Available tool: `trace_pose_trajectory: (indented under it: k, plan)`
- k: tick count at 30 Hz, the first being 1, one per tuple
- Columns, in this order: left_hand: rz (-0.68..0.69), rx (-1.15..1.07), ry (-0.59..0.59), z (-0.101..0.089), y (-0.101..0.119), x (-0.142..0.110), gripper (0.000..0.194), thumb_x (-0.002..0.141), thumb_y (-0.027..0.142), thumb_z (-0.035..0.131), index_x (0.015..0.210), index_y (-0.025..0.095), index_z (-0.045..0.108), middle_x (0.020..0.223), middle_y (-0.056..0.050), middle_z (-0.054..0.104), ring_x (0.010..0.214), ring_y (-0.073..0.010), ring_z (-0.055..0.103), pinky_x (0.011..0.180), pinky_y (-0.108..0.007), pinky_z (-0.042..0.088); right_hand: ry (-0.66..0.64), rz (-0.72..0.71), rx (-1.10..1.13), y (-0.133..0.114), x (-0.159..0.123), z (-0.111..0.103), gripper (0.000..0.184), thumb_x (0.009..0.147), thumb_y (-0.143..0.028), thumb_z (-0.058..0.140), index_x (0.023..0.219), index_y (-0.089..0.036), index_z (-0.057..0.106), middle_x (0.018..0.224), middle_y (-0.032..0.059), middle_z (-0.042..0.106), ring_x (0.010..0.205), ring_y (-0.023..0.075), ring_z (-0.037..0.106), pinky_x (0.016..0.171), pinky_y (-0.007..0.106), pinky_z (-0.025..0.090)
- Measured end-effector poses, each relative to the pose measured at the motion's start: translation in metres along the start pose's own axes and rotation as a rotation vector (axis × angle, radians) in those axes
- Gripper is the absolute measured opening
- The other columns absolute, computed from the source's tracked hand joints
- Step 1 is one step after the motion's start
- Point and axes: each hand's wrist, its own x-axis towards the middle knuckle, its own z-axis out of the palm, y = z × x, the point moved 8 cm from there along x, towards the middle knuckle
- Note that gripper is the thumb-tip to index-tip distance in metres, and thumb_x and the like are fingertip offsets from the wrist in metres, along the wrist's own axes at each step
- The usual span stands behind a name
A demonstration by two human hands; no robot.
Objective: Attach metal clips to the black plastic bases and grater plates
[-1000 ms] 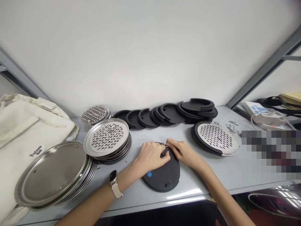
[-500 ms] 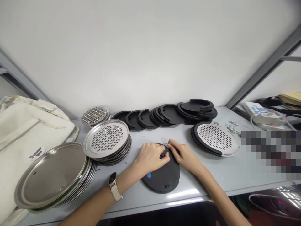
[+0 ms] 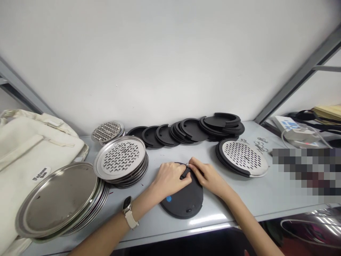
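Shelf (image 3: 258,195): both hands (image 3: 169,179) (image 3: 210,178) at blk disc (image 3: 185,199) w/ ring (image 3: 187,164)

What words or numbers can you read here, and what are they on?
White patch on the cream bag: dark letters in two rows, too blurred to read surely.
Watch: nothing readable on its face.
White box: blue markings, too blurred to read.
Blue dot on the black disc: no readable writing.

Wall's (image 3: 170,64) plain white, grey posts (image 3: 295,78) flank it, and light's (image 3: 206,221) glaring off the shiny grey counter (image 3: 269,195).
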Motion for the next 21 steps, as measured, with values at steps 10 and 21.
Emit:
trace_pose_trajectory:
  k: [10, 21]
  plan:
    - [0.009, 0.006, 0.006, -0.0005, -0.0002, -0.0007, 0.026, 0.087, 0.036, 0.047, 0.072, 0.02, 0.061, 0.065, 0.0, 0.064, 0.06, -0.0161, 0.059, 0.052, -0.027, 0.029, 0.035, 0.031, -0.005, 0.0047, -0.0002, -0.0014, 0.021, 0.098, -0.031, 0.034, 0.079, -0.023, 0.039, 0.063, -0.0051, 0.042, 0.056, 0.0127, 0.044, 0.06, 0.024, 0.035]
    - [0.0, -0.008, -0.029, 0.0005, 0.0001, -0.0005, 0.027, 0.087, 0.035, 0.047, 0.074, 0.019, 0.063, 0.069, -0.002, 0.066, 0.064, -0.0172, 0.061, 0.057, -0.025, 0.036, 0.003, 0.022, -0.008, 0.0033, 0.0013, -0.0013, 0.023, 0.098, -0.031, 0.032, 0.079, -0.023, 0.041, 0.064, -0.0046, 0.043, 0.058, 0.0129, 0.045, 0.062, 0.024, 0.036]
